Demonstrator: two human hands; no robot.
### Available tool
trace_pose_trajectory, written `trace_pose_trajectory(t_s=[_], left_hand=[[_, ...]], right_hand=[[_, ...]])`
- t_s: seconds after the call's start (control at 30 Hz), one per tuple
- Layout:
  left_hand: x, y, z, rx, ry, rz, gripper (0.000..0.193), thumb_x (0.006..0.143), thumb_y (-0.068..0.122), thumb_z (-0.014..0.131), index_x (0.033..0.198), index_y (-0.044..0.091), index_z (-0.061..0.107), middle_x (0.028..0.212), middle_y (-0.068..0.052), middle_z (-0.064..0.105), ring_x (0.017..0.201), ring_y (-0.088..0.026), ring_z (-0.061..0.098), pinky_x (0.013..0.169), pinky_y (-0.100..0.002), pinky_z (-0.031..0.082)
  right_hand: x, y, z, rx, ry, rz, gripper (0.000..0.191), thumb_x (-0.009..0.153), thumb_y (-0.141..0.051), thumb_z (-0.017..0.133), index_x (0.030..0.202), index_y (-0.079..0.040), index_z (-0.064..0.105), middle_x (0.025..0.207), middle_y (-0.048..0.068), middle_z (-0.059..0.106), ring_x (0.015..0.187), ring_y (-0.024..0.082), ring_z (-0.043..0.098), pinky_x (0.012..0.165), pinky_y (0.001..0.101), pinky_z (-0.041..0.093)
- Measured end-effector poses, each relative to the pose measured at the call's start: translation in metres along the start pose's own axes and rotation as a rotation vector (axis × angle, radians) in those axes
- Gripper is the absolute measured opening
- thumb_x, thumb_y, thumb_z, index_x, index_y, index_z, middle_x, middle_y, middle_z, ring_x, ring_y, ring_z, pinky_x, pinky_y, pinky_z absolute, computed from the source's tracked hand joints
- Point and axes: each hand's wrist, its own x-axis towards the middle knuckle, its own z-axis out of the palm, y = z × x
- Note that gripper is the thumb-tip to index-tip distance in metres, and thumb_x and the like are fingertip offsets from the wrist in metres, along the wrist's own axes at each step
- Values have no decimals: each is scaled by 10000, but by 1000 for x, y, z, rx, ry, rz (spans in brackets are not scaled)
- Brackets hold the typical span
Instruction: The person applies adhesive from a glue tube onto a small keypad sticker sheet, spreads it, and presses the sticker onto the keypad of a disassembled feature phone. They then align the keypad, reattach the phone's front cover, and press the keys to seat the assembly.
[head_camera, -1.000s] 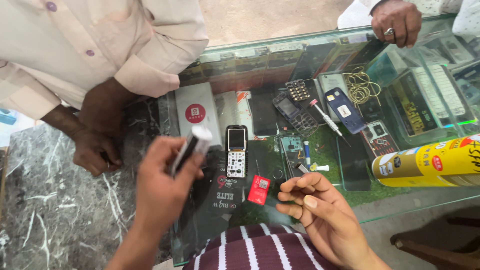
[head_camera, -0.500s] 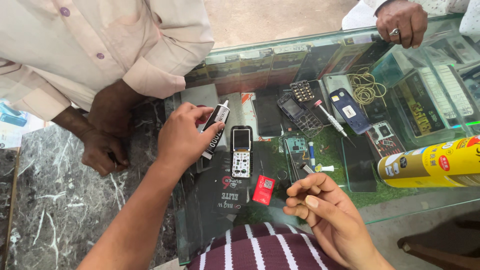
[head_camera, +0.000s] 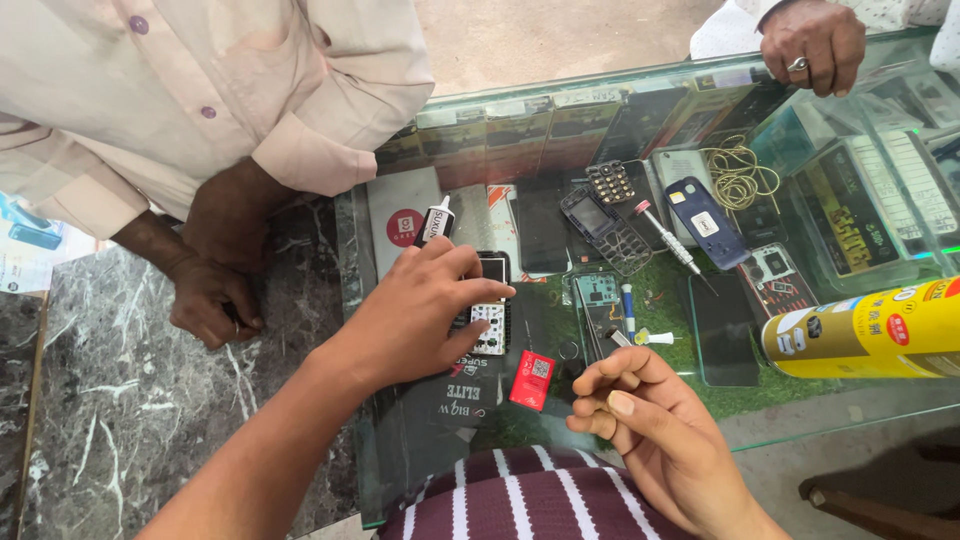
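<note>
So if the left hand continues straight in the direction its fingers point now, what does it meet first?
The left hand points right, across the small keypad phone it already touches. Beyond that, it would probably reach the bare circuit board first, though depth is hard to judge.

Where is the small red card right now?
In the head view, the small red card lies flat on the glass counter near the bottom centre, between the left hand and the right hand, just below the keypad phone.

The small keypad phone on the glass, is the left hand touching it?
Touching. The head view shows the left hand with its thumb lying across the small keypad phone.
</note>
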Motion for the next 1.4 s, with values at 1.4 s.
trace_pose_trajectory(t_s=[1.4], left_hand=[[-34,88,38,-1182,602,-121,424,919,104,772,1268,63,534,1188,-47,619,1023,-140,619,937,-288,519]], right_hand=[[20,-23,47,-14,22,-142,542,871,134,648,1344,-62,470,1317,138,593,1054,201,652,897,368,529]])
